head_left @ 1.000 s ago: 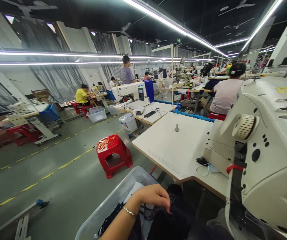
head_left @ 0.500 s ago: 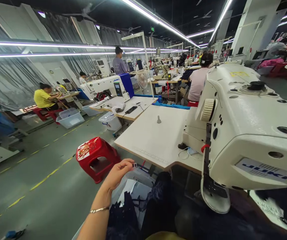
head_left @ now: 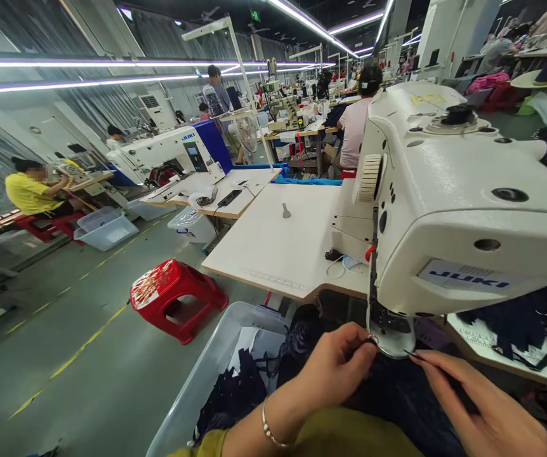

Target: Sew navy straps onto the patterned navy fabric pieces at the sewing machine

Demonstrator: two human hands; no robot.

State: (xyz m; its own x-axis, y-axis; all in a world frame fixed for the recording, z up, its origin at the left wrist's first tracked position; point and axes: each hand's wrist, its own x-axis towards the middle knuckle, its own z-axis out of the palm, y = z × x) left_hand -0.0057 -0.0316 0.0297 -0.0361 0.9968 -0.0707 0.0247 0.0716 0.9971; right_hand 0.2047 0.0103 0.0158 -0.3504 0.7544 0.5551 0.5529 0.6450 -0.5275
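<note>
My left hand (head_left: 342, 362), a bracelet at its wrist, is closed in a pinch beside the rounded metal plate (head_left: 395, 344) under the head of the white JUKI sewing machine (head_left: 464, 209). A small buckle glints at its fingertips, mostly covered by them. On the plate's other side, my right hand (head_left: 478, 397) pinches a thin dark strap (head_left: 412, 354) between thumb and forefinger. Dark navy fabric (head_left: 397, 393) lies below both hands. To the left, a clear plastic bin (head_left: 192, 387) contains navy strapped pieces (head_left: 233, 390).
The white machine table (head_left: 264, 247) has a grey metal piece (head_left: 286, 211) on it. A red stool (head_left: 176, 298) stands on the floor at left. Navy pieces (head_left: 525, 317) lie at right. Several people sit or stand at machines beyond.
My left hand has moved right, from above the bin to the machine's plate, with the small buckle. My right hand has come into view holding a strap. The view has shifted right and down.
</note>
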